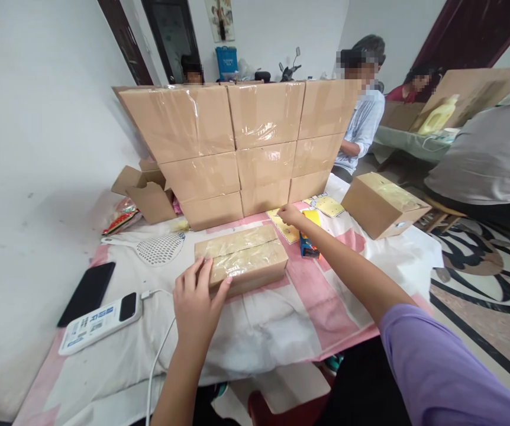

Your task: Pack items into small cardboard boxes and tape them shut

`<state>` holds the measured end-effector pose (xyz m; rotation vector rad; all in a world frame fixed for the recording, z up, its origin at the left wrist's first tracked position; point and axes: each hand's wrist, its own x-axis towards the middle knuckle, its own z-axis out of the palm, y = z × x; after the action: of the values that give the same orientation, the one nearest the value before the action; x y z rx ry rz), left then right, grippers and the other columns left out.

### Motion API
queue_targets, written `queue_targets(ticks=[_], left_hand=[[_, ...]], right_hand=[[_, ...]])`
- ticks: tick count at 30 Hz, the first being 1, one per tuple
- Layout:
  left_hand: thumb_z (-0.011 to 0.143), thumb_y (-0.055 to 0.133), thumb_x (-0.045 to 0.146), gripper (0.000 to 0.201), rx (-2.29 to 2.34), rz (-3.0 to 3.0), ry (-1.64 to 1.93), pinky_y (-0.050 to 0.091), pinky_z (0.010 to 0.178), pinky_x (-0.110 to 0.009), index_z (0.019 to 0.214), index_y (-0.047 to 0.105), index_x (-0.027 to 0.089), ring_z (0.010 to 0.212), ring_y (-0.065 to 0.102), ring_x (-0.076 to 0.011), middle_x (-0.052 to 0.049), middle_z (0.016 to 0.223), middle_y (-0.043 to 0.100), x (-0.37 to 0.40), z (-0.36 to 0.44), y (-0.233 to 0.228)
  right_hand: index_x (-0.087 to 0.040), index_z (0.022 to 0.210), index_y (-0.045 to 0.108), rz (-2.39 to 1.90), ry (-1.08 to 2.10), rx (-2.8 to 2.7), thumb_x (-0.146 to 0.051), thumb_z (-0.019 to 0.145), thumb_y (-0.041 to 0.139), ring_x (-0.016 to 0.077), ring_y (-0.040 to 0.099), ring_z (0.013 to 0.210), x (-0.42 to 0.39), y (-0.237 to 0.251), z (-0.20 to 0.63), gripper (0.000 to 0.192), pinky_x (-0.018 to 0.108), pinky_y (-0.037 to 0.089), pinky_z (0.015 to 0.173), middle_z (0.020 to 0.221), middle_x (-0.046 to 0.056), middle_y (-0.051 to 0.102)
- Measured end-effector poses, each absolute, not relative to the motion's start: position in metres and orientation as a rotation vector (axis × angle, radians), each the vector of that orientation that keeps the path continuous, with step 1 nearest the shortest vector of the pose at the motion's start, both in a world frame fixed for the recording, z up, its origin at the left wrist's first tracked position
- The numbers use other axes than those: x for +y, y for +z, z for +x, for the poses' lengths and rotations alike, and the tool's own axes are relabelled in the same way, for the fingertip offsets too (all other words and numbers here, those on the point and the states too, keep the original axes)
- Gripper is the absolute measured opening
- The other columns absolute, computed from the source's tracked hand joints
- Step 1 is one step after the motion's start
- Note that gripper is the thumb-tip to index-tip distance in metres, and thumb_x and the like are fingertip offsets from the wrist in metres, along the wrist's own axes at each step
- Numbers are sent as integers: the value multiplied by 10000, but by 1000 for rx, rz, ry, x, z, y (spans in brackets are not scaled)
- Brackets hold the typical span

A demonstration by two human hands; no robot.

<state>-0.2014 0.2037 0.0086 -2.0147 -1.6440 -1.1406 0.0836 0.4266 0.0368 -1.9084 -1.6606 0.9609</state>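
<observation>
A low cardboard box (248, 251) with clear tape across its top lies in front of me on the cloth. My left hand (199, 293) rests against its near left corner, fingers spread over the top edge and side, not wrapped round it. Beyond the box, my right hand (291, 215) reaches out with curled fingers over a yellow printed sheet (286, 229). Whatever those fingers may pinch is too small to make out. Under my right forearm stands a blue tape dispenser (309, 247) with a yellow roll, partly hidden by the arm.
Stacked taped cartons (266, 118) form a wall at the back. Another taped carton (383, 204) stands right, an open carton (151, 195) left. Near me lie a black phone (87, 294), a white device (102, 324) with a cable, and a white mesh piece (160, 248). People sit beyond.
</observation>
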Motion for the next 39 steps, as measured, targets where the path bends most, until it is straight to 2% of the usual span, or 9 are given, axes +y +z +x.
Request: queue_targets(ticks=[3, 7, 9, 13, 20, 25, 30, 33, 39], left_hand=[[956, 584, 509, 530, -1675, -2016, -1125, 446, 983, -459, 1376, 591, 186, 1165, 569, -335, -168, 1313, 620, 202, -201, 9], [961, 570, 499, 526, -1713, -1998, -1094, 439, 967, -464, 1384, 584, 186, 1179, 559, -348, -172, 1347, 605, 200, -198, 10], [958, 577, 483, 502, -1711, -1965, -1090, 427, 977, -480, 1357, 603, 179, 1195, 550, -360, -178, 1350, 607, 200, -195, 13], [948, 608, 377, 342, -1639, -1893, -1188, 406, 1007, -500, 1224, 659, 182, 1184, 574, -350, -166, 1273, 653, 201, -183, 28], [933, 615, 203, 109, -1450, -2169, -1449, 463, 892, -386, 1016, 681, 227, 903, 692, -211, -30, 930, 748, 203, -129, 74], [918, 663, 364, 222, -1754, -2308, -1709, 515, 846, -342, 1095, 718, 241, 914, 695, -196, -24, 1007, 759, 216, -75, 103], [887, 692, 397, 210, -1952, -2255, -1934, 534, 778, -301, 938, 758, 204, 835, 691, -185, -30, 912, 763, 234, -45, 112], [887, 691, 406, 230, -1999, -2262, -2029, 541, 797, -303, 937, 757, 192, 853, 697, -191, -39, 908, 762, 240, -37, 112], [889, 680, 442, 264, -1991, -2235, -2059, 535, 791, -288, 877, 740, 186, 795, 680, -170, -25, 810, 738, 253, -34, 121]], right_hand=[[-151, 813, 528, -1687, 1137, -1481, -155, 952, 534, 75, 416, 549, 409, 46, 89, 140, 206, 368, 499, 653, -38, 438], [-177, 764, 487, -1419, 1350, -1315, -189, 864, 539, 74, 285, 515, 372, 65, 99, 113, 214, 251, 442, 637, -53, 349], [-171, 773, 523, -1303, 1424, -1267, -229, 806, 588, 80, 310, 535, 352, 76, 101, 93, 218, 262, 452, 657, -39, 379], [-153, 808, 633, -994, 1542, -1184, -279, 685, 762, 83, 339, 541, 320, 97, 101, 218, 225, 233, 460, 612, -42, 418], [-162, 716, 658, -794, 1525, -1303, -483, 750, 795, 63, 348, 474, 287, 113, 102, 351, 223, 241, 457, 522, -62, 451], [-169, 792, 683, -703, 1563, -1299, -501, 788, 773, 61, 400, 483, 277, 119, 100, 343, 214, 292, 453, 605, -44, 545], [-178, 833, 640, -638, 1567, -1237, -485, 757, 803, 70, 430, 494, 278, 124, 109, 355, 205, 312, 465, 607, -45, 584], [-183, 809, 590, -631, 1542, -1267, -445, 744, 817, 82, 466, 532, 283, 125, 121, 352, 206, 329, 495, 641, -31, 619], [-198, 795, 534, -574, 1273, -1465, -332, 879, 668, 86, 422, 564, 295, 124, 151, 207, 221, 330, 549, 676, -52, 527]])
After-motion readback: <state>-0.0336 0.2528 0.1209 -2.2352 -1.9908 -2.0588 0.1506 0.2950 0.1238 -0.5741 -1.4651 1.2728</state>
